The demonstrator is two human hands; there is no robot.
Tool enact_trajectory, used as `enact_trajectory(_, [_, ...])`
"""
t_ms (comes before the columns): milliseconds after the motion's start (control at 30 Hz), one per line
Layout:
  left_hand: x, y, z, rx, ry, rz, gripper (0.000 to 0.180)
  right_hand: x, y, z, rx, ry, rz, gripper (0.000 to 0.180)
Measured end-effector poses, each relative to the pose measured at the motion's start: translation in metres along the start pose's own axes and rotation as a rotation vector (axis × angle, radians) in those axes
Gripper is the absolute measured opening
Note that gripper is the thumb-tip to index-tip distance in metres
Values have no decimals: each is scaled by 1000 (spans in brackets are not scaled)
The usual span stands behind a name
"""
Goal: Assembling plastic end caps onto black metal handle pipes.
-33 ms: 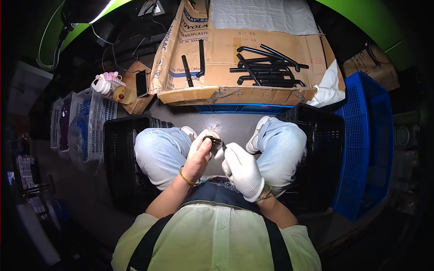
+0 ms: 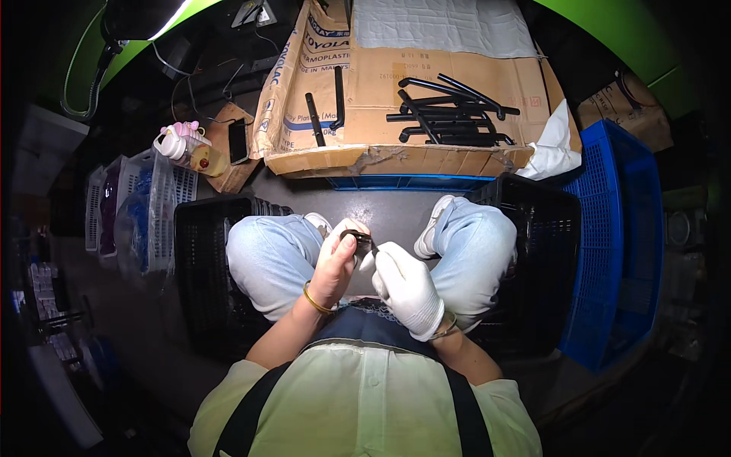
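Between my knees, my bare left hand [image 2: 335, 259] is closed around a small glossy black part [image 2: 356, 237], probably one of the bent black plastic pieces, though its full shape is hidden by my fingers. My right hand [image 2: 407, 286], in a white glove, pinches a thin dark tool [image 2: 374, 245] whose tip meets the right end of that part. Most of the tool lies hidden in the glove, so its kind cannot be told. Ahead, several black L-shaped tubes [image 2: 449, 114] lie in a pile on cardboard, and two more black tubes [image 2: 339, 99] rest apart to the left.
The cardboard [image 2: 373, 76] lines a low work surface over a blue crate [image 2: 411, 183]. Black crates [image 2: 213, 282] flank my legs, and a tall blue crate [image 2: 609, 251] stands right. A phone [image 2: 238, 142] and a drink bottle [image 2: 194, 152] sit at the left on a wooden board [image 2: 221, 137].
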State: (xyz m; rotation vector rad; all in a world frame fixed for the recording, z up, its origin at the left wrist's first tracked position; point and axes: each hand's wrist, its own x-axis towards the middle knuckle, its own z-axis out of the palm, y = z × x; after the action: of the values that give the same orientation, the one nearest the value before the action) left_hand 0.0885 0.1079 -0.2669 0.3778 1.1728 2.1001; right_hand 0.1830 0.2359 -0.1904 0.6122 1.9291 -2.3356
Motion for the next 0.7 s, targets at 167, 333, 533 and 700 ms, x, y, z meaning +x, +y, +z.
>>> enact_trajectory(167, [1,0,8,24,13,85,39,1,2,3,-58,-1,-65,18])
enact_trajectory(333, [1,0,11,79,79,84,42,2,3,2,-135,-20,-71,16])
enact_trajectory(533, [0,-1,13,127,80,122,41,2,5,4,-147,-42,-166,17])
enact_trajectory(700, [2,-3,12,141,80,147,40,2,0,5,13,-76,-59,18])
